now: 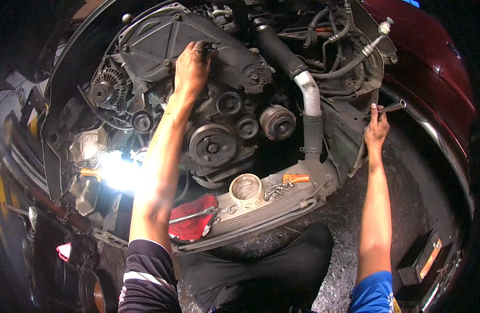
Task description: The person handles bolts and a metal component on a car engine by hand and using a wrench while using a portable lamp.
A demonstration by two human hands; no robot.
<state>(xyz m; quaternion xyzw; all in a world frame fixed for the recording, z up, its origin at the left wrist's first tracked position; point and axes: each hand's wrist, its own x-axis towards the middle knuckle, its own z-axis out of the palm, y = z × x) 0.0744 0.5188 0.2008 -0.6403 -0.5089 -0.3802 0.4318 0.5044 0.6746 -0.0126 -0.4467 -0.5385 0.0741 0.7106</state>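
My left hand (192,70) reaches over the engine to the black ribbed engine cover (151,44). Its fingers are curled at the cover's surface; whether they grip a small dark part there is hidden. Out to the right, my right hand (376,129) is closed around a dark tube (392,107) with a round, open end, beside the body panel. Below the cover sit a large crank pulley (212,145), smaller pulleys, and a ribbed pulley (278,123) to their right.
A wrench (193,215) lies across a red cloth (190,229) on the front crossmember. Beside it are a round cream tub (246,189), several loose bolts (276,190) and an orange-handled tool (296,178). A bright lamp (120,169) glares at left; a black box (421,258) stands lower right.
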